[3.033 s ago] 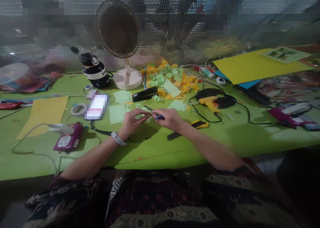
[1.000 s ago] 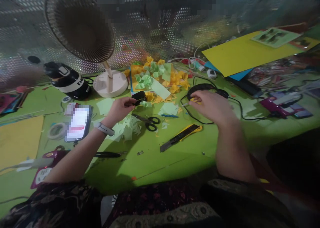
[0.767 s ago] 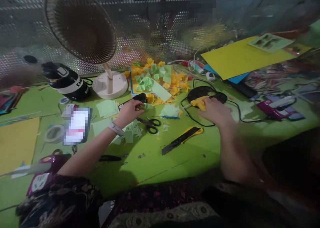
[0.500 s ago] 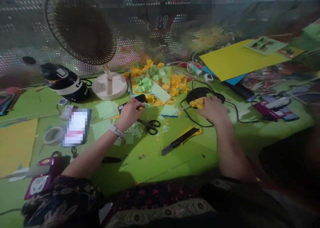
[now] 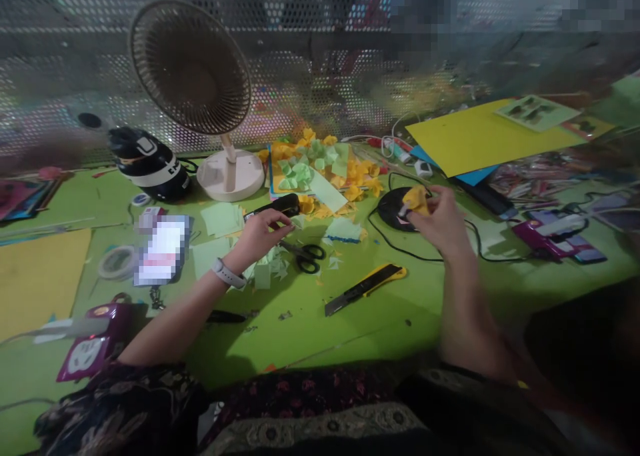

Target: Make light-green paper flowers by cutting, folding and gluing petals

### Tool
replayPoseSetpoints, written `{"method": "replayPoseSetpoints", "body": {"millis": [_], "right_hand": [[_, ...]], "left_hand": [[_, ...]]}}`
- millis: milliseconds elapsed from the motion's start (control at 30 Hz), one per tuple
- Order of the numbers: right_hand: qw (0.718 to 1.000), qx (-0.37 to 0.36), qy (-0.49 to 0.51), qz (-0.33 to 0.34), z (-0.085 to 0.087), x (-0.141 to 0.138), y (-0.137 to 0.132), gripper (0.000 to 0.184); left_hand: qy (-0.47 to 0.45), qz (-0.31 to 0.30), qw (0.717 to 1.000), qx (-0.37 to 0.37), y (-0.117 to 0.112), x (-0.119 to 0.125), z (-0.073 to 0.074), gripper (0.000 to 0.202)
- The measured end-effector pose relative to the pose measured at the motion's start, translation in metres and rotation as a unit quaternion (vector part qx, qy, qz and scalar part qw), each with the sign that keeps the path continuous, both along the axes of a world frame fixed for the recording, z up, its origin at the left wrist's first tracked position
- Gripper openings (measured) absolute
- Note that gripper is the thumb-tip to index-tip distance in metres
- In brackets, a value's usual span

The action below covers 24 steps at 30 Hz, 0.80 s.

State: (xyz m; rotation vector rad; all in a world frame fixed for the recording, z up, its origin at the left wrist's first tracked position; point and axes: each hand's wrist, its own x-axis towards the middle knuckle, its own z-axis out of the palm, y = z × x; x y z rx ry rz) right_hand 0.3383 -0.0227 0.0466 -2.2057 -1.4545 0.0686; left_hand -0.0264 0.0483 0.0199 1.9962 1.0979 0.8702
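My right hand [image 5: 443, 219] pinches a yellow paper flower [image 5: 417, 201] above a black round disc with a cord [image 5: 387, 209]. My left hand [image 5: 260, 236] is closed in a pinch over the paper scraps; whatever lies between its fingertips is too small to make out. Close by it are black-handled scissors [image 5: 306, 257], a black stapler-like object [image 5: 285, 205] and pale green paper sheets [image 5: 220, 219]. Behind, green and orange folded paper flowers [image 5: 295, 175] lie heaped on a stack of paper. A yellow-and-black utility knife [image 5: 367, 288] rests between my forearms.
A white fan [image 5: 230, 176] and a dark bottle [image 5: 150, 166] stand at the back left. A lit phone [image 5: 163, 251], a tape roll [image 5: 117, 263] and a purple power strip [image 5: 95, 339] are on the left. A yellow sheet [image 5: 470, 136] and another purple power strip [image 5: 555, 236] lie right.
My right hand has lifted and turned with the yellow flower above the black disc. My left hand stays pinched near the scissors. The camera view has shifted slightly.
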Motion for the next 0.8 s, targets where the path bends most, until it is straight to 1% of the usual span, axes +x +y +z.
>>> {"method": "replayPoseSetpoints", "body": {"millis": [33, 67, 100, 133, 167, 233, 267, 333, 433, 533, 600, 667, 800], "right_hand": [[0.995, 0.048, 0.089, 0.005, 0.006, -0.005, -0.003, 0.062], [0.981, 0.08, 0.175, 0.033, 0.013, -0.012, -0.005, 0.057], [0.959, 0.107, 0.252, 0.07, 0.019, -0.02, -0.008, 0.055], [0.937, 0.114, 0.308, 0.114, 0.024, -0.03, -0.009, 0.053], [0.92, 0.118, 0.341, 0.15, 0.028, -0.042, -0.01, 0.051], [0.896, 0.107, 0.381, 0.203, 0.035, -0.066, -0.01, 0.048], [0.881, 0.096, 0.403, 0.227, 0.037, -0.078, -0.009, 0.047], [0.863, 0.061, 0.431, 0.257, 0.039, -0.102, -0.006, 0.044], [0.851, 0.024, 0.436, 0.291, 0.036, -0.133, -0.001, 0.048], [0.842, 0.031, 0.426, 0.331, 0.024, -0.154, 0.002, 0.054], [0.84, 0.035, 0.421, 0.341, 0.013, -0.162, 0.0, 0.056], [0.847, 0.034, 0.411, 0.335, 0.004, -0.166, -0.004, 0.057], [0.86, 0.046, 0.392, 0.324, -0.004, -0.169, -0.011, 0.056]], "left_hand": [[-0.003, -0.002, 1.0, -0.02, -0.001, -0.001, 0.0, 0.024], [-0.008, -0.004, 0.999, -0.042, -0.003, -0.002, 0.001, 0.025], [-0.019, -0.005, 0.998, -0.064, -0.005, -0.002, 0.001, 0.026], [-0.035, -0.005, 0.995, -0.089, -0.006, -0.003, 0.001, 0.028], [-0.056, -0.002, 0.992, -0.115, -0.008, -0.003, 0.002, 0.03], [-0.101, 0.003, 0.982, -0.162, -0.01, -0.004, 0.002, 0.034], [-0.119, 0.006, 0.977, -0.177, -0.011, -0.005, 0.002, 0.035], [-0.145, 0.013, 0.972, -0.183, -0.011, -0.007, 0.002, 0.036], [-0.16, 0.028, 0.976, -0.148, -0.01, -0.01, 0.001, 0.035], [-0.15, 0.058, 0.982, -0.095, -0.009, -0.013, -0.001, 0.034], [-0.145, 0.076, 0.984, -0.071, -0.008, -0.014, -0.003, 0.034], [-0.146, 0.087, 0.984, -0.06, -0.007, -0.014, -0.005, 0.035], [-0.146, 0.097, 0.984, -0.037, -0.007, -0.012, -0.007, 0.034]]}}
